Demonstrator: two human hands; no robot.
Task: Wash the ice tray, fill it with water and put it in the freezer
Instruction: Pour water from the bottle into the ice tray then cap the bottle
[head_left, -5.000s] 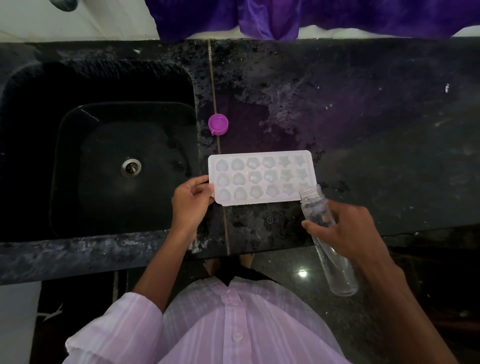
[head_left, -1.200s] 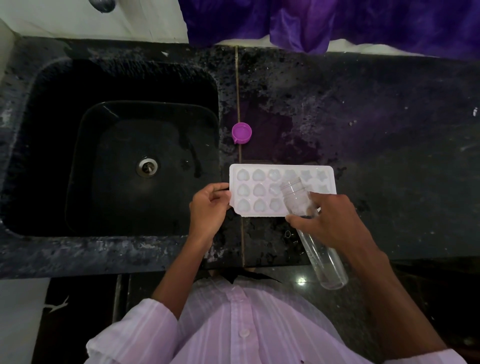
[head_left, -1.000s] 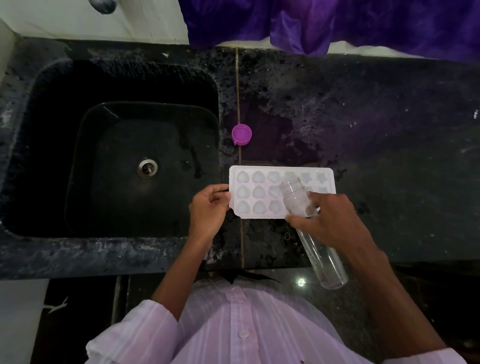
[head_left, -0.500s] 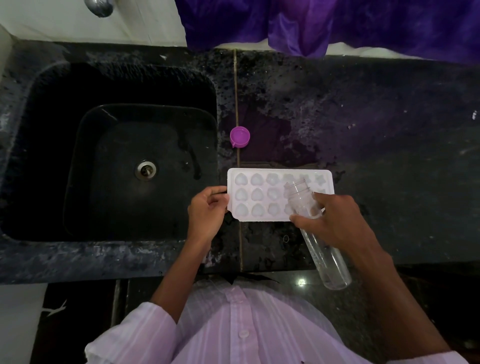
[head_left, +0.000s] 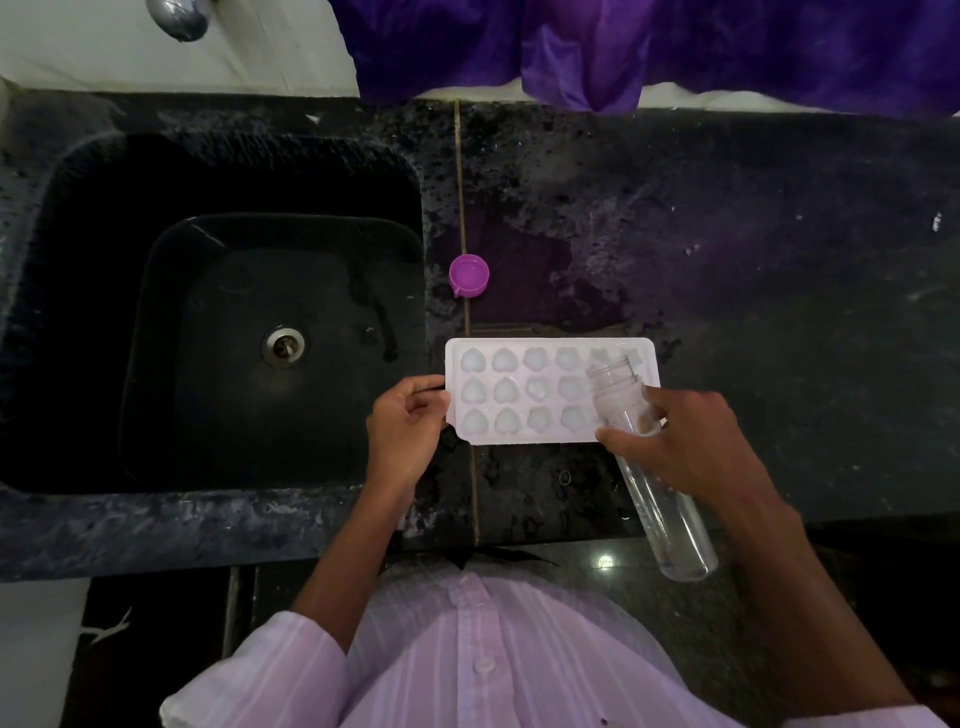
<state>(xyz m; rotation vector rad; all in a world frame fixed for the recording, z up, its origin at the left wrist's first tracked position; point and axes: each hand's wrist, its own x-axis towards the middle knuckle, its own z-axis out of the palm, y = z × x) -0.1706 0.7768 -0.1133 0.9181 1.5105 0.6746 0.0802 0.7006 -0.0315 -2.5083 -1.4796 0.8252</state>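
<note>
A white ice tray (head_left: 524, 395) with heart and flower shaped cells lies flat on the dark stone counter (head_left: 753, 291), just right of the sink. My left hand (head_left: 405, 431) pinches its left edge. My right hand (head_left: 685, 447) grips a clear plastic bottle (head_left: 660, 499), uncapped and tilted, with its mouth over the tray's right cells. The bottle looks almost empty. The hand and bottle hide the tray's right end.
A purple bottle cap (head_left: 469, 276) sits on the counter behind the tray. The black sink (head_left: 249, 322) with its drain (head_left: 283, 345) fills the left. A tap (head_left: 179, 18) pokes in at the top left, and purple cloth (head_left: 649, 47) hangs along the back wall.
The bottle's mouth has shifted from the tray's middle cells toward its right end. My left hand has kept its hold on the tray's left edge.
</note>
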